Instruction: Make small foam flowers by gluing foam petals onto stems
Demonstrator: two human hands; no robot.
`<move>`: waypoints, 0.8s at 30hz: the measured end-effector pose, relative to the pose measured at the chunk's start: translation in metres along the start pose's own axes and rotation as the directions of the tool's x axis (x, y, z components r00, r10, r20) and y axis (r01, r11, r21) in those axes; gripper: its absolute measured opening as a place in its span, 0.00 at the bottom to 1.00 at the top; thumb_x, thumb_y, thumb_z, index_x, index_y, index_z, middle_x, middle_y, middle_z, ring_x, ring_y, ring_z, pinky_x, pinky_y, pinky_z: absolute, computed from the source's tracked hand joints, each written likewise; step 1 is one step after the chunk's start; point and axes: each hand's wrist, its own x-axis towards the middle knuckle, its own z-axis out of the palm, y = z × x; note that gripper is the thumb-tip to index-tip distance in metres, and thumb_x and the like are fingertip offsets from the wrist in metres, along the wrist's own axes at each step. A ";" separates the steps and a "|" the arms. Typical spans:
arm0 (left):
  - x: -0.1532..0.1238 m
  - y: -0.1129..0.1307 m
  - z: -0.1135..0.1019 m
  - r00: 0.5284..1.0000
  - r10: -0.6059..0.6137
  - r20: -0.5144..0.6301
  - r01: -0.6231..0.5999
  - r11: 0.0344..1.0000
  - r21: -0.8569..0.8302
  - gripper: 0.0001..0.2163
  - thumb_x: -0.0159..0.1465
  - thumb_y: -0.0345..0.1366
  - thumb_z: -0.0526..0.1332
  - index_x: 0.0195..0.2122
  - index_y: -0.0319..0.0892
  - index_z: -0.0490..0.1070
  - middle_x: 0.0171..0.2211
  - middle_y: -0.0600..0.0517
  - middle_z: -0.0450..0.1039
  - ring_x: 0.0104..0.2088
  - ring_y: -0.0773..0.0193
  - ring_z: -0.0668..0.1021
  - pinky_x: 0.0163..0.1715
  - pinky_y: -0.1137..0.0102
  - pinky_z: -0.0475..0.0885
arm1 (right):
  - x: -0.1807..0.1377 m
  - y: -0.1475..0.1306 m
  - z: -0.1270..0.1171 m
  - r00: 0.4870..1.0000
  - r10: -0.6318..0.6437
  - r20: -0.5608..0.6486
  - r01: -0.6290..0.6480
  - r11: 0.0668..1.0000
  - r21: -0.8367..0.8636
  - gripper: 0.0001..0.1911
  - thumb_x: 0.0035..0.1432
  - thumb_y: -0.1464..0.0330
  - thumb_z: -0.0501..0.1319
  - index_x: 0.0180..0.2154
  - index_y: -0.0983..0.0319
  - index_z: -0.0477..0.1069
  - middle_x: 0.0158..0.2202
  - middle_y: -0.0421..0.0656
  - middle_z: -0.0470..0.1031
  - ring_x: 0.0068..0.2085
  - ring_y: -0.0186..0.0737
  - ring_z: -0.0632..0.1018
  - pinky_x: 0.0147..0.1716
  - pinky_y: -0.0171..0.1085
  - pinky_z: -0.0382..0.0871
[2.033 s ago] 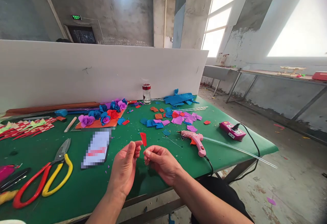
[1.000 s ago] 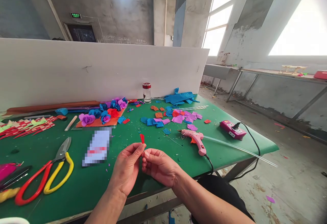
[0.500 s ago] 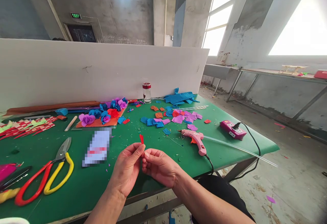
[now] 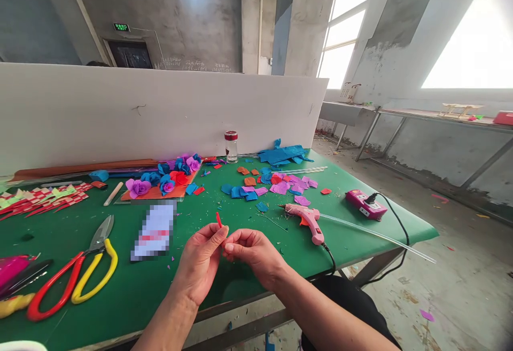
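Note:
My left hand (image 4: 202, 257) is closed, thumb against fingers, on a small piece of red paper (image 4: 218, 219) whose narrow tip sticks up above the thumb. Right beside it, my right hand (image 4: 250, 255) is pinched shut, its fingertips meeting the left ones. Whatever lies between the right fingertips is hidden. Both hands are above the front edge of the green table (image 4: 192, 297). Scattered cut paper pieces (image 4: 280, 186) in purple, blue, red and brown lie beyond them. To their right rests a pink hot glue gun (image 4: 306, 215) with a clear glue stick.
Scissors (image 4: 86, 265) with red and yellow handles lie at the left, near a blurred-out phone-shaped object (image 4: 154, 231). Paper flowers (image 4: 164, 177) sit on an orange sheet. A lidded glass jar (image 4: 231, 147) stands by the white board (image 4: 168, 110). A purple power strip (image 4: 365, 204) is at the right.
The red paper's tip has turned and looks narrower, leaning left. My right hand has shifted slightly, its fingers extending more toward the left thumb.

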 end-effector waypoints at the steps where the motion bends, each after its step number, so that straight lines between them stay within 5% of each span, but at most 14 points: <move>1: 0.001 -0.001 -0.001 1.000 0.005 0.003 -0.006 1.000 0.014 0.15 0.47 0.40 0.73 0.22 0.38 0.69 0.20 0.57 0.62 0.23 0.71 0.65 0.22 0.75 0.63 | 0.000 -0.001 0.000 1.000 -0.003 -0.007 0.003 1.000 -0.017 0.16 0.43 0.61 0.74 0.28 0.65 0.75 0.25 0.40 0.75 0.28 0.31 0.72 0.35 0.34 0.64; 9: 0.013 0.001 -0.018 0.985 0.127 -0.118 -0.104 0.978 0.181 0.22 0.48 0.52 0.70 0.36 0.38 0.77 0.35 0.48 0.70 0.37 0.63 0.69 0.32 0.73 0.65 | 0.002 -0.008 -0.007 0.998 0.061 -0.032 -0.057 0.992 0.110 0.17 0.41 0.62 0.74 0.27 0.66 0.74 0.24 0.39 0.73 0.25 0.28 0.69 0.31 0.32 0.62; 13: 0.011 0.001 -0.015 0.993 0.097 -0.072 -0.076 0.965 0.251 0.20 0.46 0.48 0.73 0.34 0.38 0.79 0.34 0.47 0.74 0.34 0.63 0.69 0.34 0.71 0.64 | 0.001 -0.006 -0.007 0.997 0.057 -0.053 -0.055 0.997 0.045 0.17 0.41 0.61 0.74 0.27 0.66 0.73 0.25 0.40 0.74 0.25 0.29 0.69 0.31 0.32 0.61; 24: 0.006 0.004 -0.008 0.998 0.019 -0.065 -0.011 0.993 0.118 0.13 0.42 0.39 0.75 0.26 0.37 0.79 0.29 0.48 0.78 0.27 0.69 0.70 0.32 0.73 0.67 | -0.003 -0.005 -0.004 0.993 0.118 0.014 -0.118 0.990 0.079 0.19 0.40 0.60 0.75 0.27 0.66 0.73 0.25 0.40 0.74 0.25 0.29 0.70 0.31 0.32 0.62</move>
